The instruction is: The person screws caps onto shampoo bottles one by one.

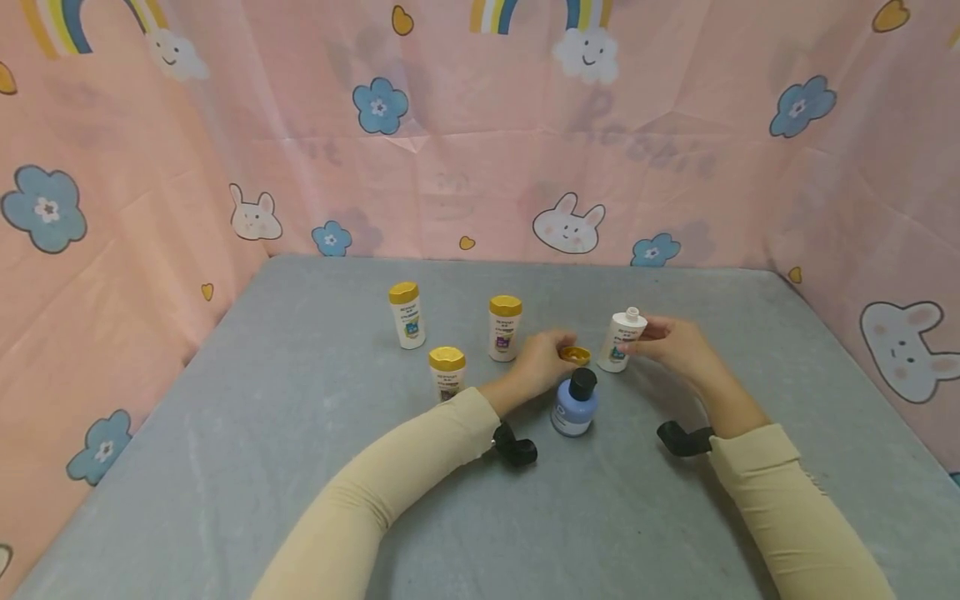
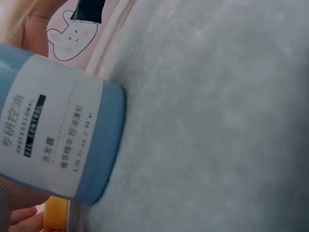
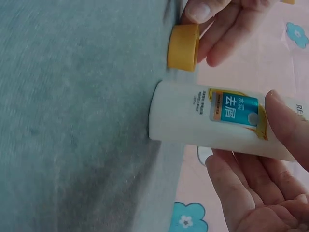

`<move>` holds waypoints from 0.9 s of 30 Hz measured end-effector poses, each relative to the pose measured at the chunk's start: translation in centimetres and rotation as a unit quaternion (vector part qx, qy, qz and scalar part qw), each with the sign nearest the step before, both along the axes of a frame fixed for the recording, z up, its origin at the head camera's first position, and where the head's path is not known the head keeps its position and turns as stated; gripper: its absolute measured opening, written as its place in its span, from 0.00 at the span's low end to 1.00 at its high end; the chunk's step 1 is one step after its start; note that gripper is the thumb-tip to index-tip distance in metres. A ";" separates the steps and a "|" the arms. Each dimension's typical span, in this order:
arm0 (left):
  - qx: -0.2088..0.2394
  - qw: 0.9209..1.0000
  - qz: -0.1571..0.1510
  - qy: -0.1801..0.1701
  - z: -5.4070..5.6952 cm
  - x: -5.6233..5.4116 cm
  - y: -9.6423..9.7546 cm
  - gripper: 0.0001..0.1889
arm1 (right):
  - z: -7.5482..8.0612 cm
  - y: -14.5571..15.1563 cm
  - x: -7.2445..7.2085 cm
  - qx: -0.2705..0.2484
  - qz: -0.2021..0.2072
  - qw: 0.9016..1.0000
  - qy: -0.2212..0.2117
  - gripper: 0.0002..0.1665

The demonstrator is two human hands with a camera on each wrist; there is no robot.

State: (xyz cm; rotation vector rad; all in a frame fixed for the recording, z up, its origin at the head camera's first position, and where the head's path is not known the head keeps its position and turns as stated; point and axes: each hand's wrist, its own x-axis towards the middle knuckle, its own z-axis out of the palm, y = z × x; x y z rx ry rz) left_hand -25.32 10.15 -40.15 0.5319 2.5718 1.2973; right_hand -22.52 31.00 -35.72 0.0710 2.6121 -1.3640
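My right hand (image 1: 678,346) holds a small white shampoo bottle (image 3: 188,116), thumb in front and fingers behind. The bottle stands on the table with its narrow white neck bare. To its left, my left hand (image 1: 536,362) has thumb and fingers at a gold cap (image 3: 183,47), apparently pinching its edge. The cap rests on the table with its hollow side up. Nearer the camera, a blue bottle (image 1: 574,408) with a black top stands upright; in the left wrist view this blue bottle (image 2: 53,125) hides much of the left hand.
Left of the hands stand three white bottles with gold caps: one at far left (image 1: 408,318), one behind the left hand (image 1: 503,329), one (image 1: 447,375) partly behind the left forearm. Black wrist mounts (image 1: 684,439) hang near the grey table (image 1: 600,525). A pink printed cloth (image 1: 465,167) encloses it.
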 end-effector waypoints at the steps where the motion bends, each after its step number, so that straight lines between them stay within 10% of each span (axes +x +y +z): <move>1: -0.001 1.000 -0.002 0.003 -0.1 0.0 0.0 0.24 | -0.1 0.0 0.0 0.004 0.000 1.000 0.001 0.40; 12: 0.025 0.999 0.008 -0.019 0.2 0.1 -0.3 0.16 | -0.2 -0.5 0.3 -0.005 -0.010 1.000 -0.003 0.40; 27: 0.139 0.990 0.025 0.009 7.8 4.0 -3.8 0.19 | 6.6 -2.7 4.4 -0.011 -0.027 0.994 0.107 0.38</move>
